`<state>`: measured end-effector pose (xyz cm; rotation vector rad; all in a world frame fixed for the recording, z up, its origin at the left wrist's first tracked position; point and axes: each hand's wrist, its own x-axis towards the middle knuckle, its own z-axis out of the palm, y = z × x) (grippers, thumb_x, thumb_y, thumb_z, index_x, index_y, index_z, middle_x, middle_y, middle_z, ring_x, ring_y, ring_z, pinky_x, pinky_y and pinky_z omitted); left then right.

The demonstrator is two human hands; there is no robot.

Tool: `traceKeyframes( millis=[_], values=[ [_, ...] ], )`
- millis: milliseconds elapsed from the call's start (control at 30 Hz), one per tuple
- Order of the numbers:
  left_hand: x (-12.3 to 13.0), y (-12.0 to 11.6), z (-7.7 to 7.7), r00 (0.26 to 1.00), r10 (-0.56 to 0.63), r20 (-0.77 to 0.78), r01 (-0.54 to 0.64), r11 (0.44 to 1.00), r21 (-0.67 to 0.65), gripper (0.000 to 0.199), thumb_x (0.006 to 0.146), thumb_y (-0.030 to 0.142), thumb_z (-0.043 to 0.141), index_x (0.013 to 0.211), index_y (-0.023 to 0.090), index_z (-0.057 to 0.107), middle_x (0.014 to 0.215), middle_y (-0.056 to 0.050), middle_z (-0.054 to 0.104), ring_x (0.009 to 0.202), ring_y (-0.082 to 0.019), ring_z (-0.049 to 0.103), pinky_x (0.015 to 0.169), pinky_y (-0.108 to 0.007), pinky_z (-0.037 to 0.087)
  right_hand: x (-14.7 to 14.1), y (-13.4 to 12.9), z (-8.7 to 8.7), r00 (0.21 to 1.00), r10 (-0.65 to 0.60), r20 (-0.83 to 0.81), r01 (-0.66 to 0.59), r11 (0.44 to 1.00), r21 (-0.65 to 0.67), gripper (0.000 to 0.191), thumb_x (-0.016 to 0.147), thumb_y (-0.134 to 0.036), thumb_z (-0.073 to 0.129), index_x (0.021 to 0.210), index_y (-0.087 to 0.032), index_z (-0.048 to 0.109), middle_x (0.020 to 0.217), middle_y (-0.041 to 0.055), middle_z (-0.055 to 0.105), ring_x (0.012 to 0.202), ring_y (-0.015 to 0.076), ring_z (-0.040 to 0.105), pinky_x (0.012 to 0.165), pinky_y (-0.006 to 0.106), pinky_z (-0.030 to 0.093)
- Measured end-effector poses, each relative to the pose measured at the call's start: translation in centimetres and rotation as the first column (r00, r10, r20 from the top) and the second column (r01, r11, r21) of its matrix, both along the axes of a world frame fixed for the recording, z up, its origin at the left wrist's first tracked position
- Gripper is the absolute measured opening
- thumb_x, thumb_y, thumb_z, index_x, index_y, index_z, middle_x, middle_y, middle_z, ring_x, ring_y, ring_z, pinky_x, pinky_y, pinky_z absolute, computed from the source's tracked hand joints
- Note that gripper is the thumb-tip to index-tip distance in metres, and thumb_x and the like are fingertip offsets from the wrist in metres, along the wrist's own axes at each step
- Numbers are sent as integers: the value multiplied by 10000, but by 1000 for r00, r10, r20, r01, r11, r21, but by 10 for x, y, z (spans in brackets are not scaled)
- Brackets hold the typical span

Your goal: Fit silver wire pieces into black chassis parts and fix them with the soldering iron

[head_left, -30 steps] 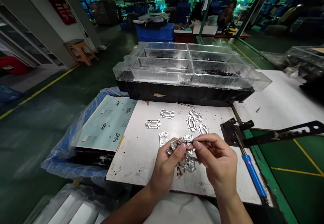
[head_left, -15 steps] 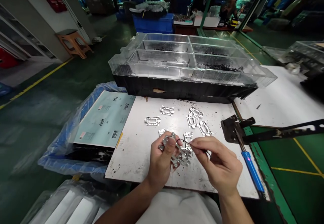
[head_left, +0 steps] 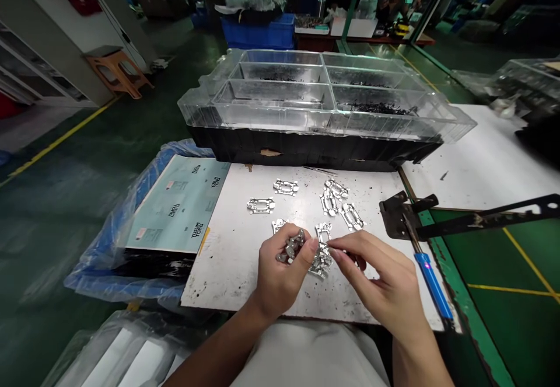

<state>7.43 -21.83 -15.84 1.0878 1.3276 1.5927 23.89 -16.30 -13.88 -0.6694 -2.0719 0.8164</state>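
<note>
The left hand (head_left: 280, 270), just below the middle of the frame, is curled closed around a bunch of small metal pieces (head_left: 291, 247), its thumb laid across toward the other hand. The right hand (head_left: 385, 276), just beside it, has thumb and forefinger drawn nearly together, the other fingers loosely bent; a bit of something dark shows under them, but whether the fingertips pinch anything cannot be told.

For fine handling like this, a firm but light left grip looks best: the bunch is uneven, and squeezing hard could make a piece twist or slide out. The right hand would do well to work with the fingertips alone, wrist low and steady, and turn a piece gently rather than force it. Good light on the gap between the hands would help, since the fingers hide much of it.

Metal frames (head_left: 261, 205) lie flat on the bench (head_left: 231, 258), some apart toward the left, others touching or near one another right of centre, so a sleeve or knuckle could nudge them. The divided clear tray (head_left: 258, 117) beyond holds small dark bits (head_left: 380, 108); a blue-handled tool (head_left: 433, 285) lies at lower right, best given elbow room.
</note>
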Motion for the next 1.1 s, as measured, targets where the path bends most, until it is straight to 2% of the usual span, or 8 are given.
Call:
traceKeyframes(
  millis=[100, 167, 233, 333, 567, 733, 933, 1100],
  values=[
    [-4, -1, -3, 997, -18, -69, 21, 999, 41, 211, 936, 315, 678, 804, 181, 584, 670, 50, 494, 552, -53, 433, 523, -171, 387, -2, 0, 2, 999, -34, 35, 34, 999, 2, 159, 948, -60, 627, 1026, -191, 670, 838, 14, 653, 729, 114, 576, 608, 254, 454],
    [-5, -2, -8, 998, -63, -4, 62, 998, -23, 174, 923, 350, 696, 894, 198, 617, 684, 51, 524, 506, -54, 462, 470, -171, 401, -4, -2, 1, 995, -99, 9, 100, 995, -18, 132, 946, -77, 640, 991, -196, 676, 823, 9, 654, 696, 113, 568, 593, 257, 450],
    [-5, -3, -13, 988, -110, 109, 120, 989, -90, 222, 911, 406, 706, 998, 218, 626, 656, 63, 526, 437, -62, 474, 401, -175, 408, -7, -6, -1, 983, -181, -46, 178, 983, -48, 122, 940, -87, 653, 959, -203, 685, 821, 7, 665, 684, 119, 574, 596, 263, 458],
    [-3, -5, -18, 972, -150, 182, 165, 984, -68, 309, 884, 464, 725, 1054, 219, 645, 644, 59, 543, 416, -76, 499, 377, -189, 441, -13, -15, -4, 969, -229, -89, 219, 970, -102, 121, 932, -100, 671, 944, -216, 706, 826, 5, 681, 684, 128, 589, 602, 269, 472],
    [1, -5, -16, 992, -68, -108, 80, 991, 109, 322, 914, 348, 721, 1221, 253, 708, 856, -11, 625, 546, -67, 537, 478, -196, 462, -20, -25, -7, 966, -239, -98, 220, 960, -174, 117, 927, -135, 689, 951, -236, 741, 874, 21, 681, 707, 140, 605, 563, 269, 473],
    [0, -5, -15, 989, -41, -143, 63, 986, 154, 295, 946, 338, 679, 1224, 249, 718, 858, -23, 623, 631, -99, 564, 532, -222, 470, -20, -25, -6, 965, -233, -123, 201, 952, -230, 111, 923, -153, 706, 937, -252, 753, 851, 11, 669, 699, 128, 596, 525, 256, 434],
    [0, -4, -14, 982, -53, -180, 95, 969, 230, 244, 958, 303, 660, 1186, 244, 726, 815, -3, 611, 651, -104, 572, 604, -243, 498, -17, -24, -4, 968, -204, -149, 143, 928, -343, 75, 911, -191, 736, 868, -251, 749, 820, 11, 664, 704, 135, 596, 533, 258, 446],
    [-3, -1, -14, 969, -78, -233, 151, 937, 315, 233, 963, 233, 642, 1182, 243, 721, 872, -12, 664, 662, -103, 589, 653, -252, 519, -17, -23, -3, 969, -191, -160, 117, 915, -386, 76, 906, -217, 742, 831, -227, 750, 809, 34, 667, 714, 155, 607, 514, 265, 449]
  ],
)
